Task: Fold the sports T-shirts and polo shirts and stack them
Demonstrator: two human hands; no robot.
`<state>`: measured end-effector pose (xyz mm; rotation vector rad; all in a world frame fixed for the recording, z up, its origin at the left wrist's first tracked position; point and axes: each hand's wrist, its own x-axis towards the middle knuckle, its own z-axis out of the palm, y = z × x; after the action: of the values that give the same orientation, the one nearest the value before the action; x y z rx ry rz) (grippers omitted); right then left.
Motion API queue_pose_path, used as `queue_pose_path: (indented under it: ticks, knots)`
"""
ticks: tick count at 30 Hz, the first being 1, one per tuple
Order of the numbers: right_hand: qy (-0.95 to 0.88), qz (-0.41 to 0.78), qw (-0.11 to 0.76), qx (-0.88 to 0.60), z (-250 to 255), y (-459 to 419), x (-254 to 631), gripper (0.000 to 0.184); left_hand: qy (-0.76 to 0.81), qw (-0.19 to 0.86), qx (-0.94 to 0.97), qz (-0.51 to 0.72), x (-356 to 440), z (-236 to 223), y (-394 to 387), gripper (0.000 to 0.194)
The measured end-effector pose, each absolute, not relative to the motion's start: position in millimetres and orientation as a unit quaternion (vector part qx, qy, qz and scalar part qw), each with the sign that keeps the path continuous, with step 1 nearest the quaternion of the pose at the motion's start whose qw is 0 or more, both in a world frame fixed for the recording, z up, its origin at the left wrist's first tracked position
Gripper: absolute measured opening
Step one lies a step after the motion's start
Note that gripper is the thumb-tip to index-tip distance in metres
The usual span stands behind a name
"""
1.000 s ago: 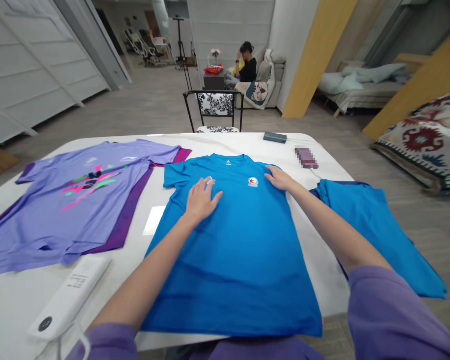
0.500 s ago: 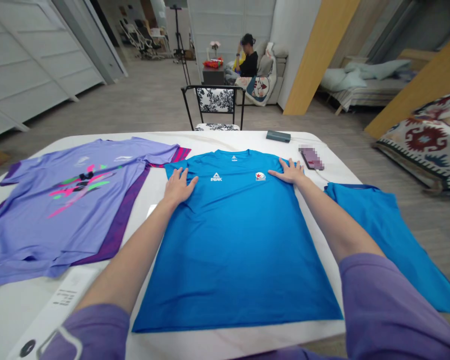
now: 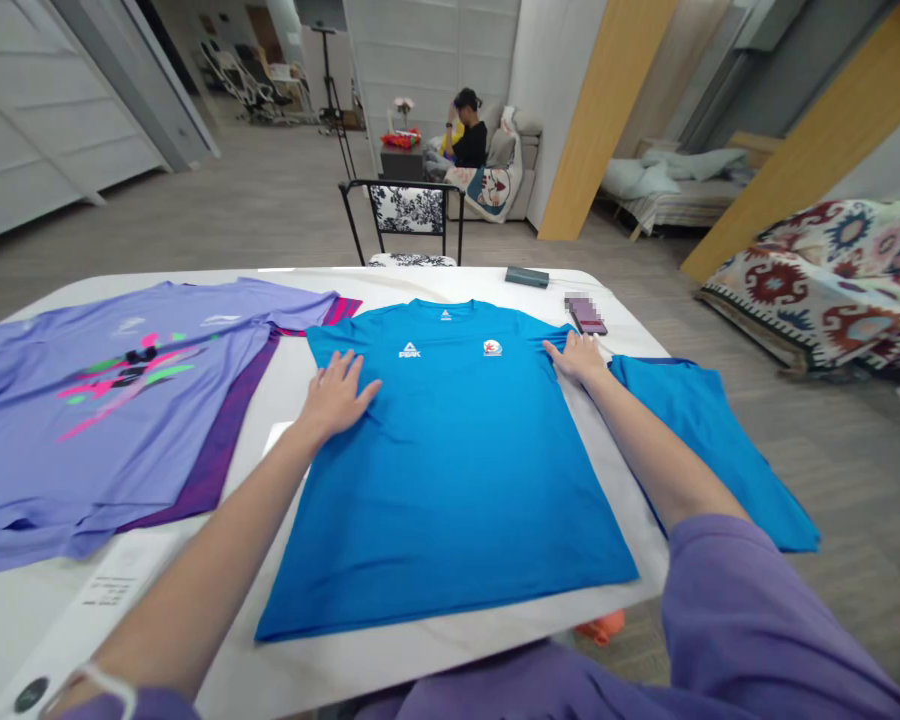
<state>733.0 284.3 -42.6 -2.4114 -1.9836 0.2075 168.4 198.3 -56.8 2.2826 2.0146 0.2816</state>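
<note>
left hand (image 3: 337,393), right hand (image 3: 579,357) spread on blue shirt (image 3: 450,470); white table (image 3: 307,668) beneath, grey floor (image 3: 270,200).

Compared with a second ago, the bare left hand (image 3: 337,396) has moved from 11 o'clock on the bright blue, short-sleeved fabric T-shirt (image 3: 442,470) out to 10 o'clock, uncovering the white printed PEAK logo (image 3: 409,350). The bare right hand (image 3: 580,358) has shifted outward to 2 o'clock. The shirt's 5 o'clock hem corner (image 3: 626,573), then past the white tabletop's (image 3: 285,672) edge, now lies on it.
</note>
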Motion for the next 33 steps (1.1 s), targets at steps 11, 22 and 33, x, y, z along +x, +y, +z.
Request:
queue_pose_path:
  ticks: [11,22,33]
  knots:
    - [-0.842,0.04,0.063,-0.534,-64,49,648,0.106,0.6,0.05,0.794,0.086,186,-78,7,0.084]
    - [-0.814,0.033,0.064,-0.576,-76,-76,679,0.105,0.614,0.032,0.782,0.106,190,-70,-114,0.089]
    - [-0.817,0.017,0.071,-0.572,-73,-89,677,0.104,0.621,0.059,0.769,0.142,195,-65,-133,0.084]
